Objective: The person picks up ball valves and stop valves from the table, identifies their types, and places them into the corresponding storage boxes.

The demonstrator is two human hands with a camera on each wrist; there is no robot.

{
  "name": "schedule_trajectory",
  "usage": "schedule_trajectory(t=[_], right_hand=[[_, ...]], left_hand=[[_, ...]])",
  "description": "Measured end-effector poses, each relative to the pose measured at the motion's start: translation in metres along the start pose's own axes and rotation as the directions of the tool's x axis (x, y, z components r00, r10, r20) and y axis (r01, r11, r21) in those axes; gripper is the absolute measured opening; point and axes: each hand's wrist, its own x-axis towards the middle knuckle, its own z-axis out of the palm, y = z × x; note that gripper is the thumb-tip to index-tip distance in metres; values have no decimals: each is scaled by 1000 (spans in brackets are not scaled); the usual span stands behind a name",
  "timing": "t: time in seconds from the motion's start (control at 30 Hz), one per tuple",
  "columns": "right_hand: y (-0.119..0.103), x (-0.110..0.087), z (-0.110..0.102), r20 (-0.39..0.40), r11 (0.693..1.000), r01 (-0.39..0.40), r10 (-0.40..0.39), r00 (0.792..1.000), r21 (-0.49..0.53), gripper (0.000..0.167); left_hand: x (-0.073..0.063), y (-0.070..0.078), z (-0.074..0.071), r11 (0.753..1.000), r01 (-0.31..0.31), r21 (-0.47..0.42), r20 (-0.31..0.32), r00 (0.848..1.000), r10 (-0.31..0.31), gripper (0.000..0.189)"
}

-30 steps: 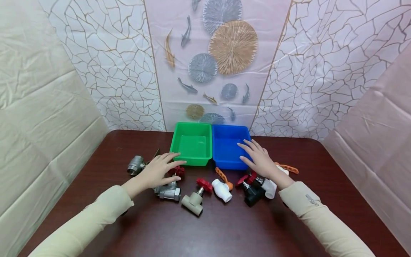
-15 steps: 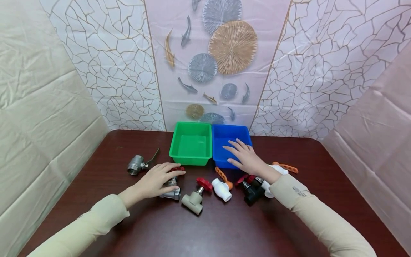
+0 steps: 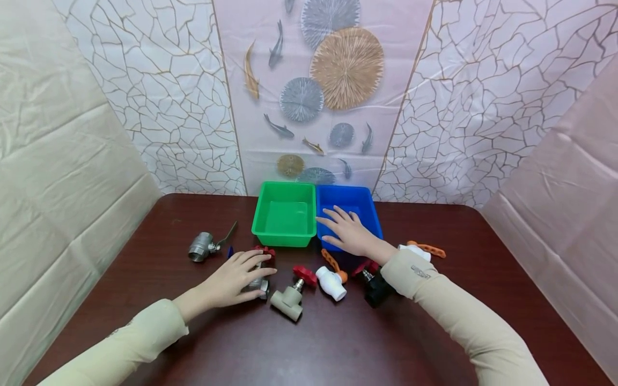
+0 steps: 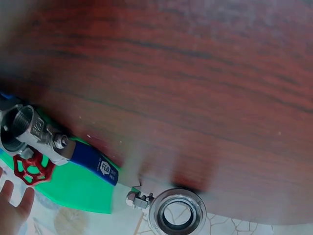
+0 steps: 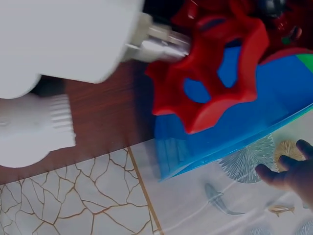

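My left hand (image 3: 235, 280), fingers spread and holding nothing, hovers over metal valves. Its palm partly covers a metal valve (image 3: 264, 288) with a red handwheel (image 4: 34, 167); beside it lies a valve with a blue lever (image 4: 95, 162). A larger steel ball valve (image 3: 200, 247) lies to the left. My right hand (image 3: 351, 236), also spread and holding nothing, overlaps the front of the blue bin (image 3: 375, 220). Below that wrist are a black valve (image 3: 377, 290) and a white valve (image 5: 58, 39) with a red wheel (image 5: 205, 73), the white one hidden in the head view.
A green bin (image 3: 259, 214) adjoins the blue one at the back. In front lie a beige valve (image 3: 288, 302) with a red wheel and a white ball valve (image 3: 331, 284) with an orange handle. Another orange-handled white valve (image 3: 418, 251) lies right. Patterned cloth (image 3: 183, 107) hangs behind the table.
My right hand has moved left across the blue bin's front. The left hand has come slightly back toward me, uncovering the steel ball valve's lever. Both stay spread; the valves have not moved.
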Motion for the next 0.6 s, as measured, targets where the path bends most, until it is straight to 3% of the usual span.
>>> schedule_trajectory(t=[0.17, 0.3, 0.6], right_hand=[[-1, 11, 1, 60, 999, 8, -10, 998, 47, 56], [0, 18, 3, 101, 997, 10, -18, 995, 82, 59], [5, 27, 4, 199, 998, 18, -29, 980, 58, 63]], left_hand=[[-3, 4, 1, 1000, 10, 12, 42, 999, -11, 46], [-5, 6, 1, 1000, -6, 22, 41, 999, 5, 44], [-8, 5, 1, 1000, -14, -15, 89, 996, 15, 46]])
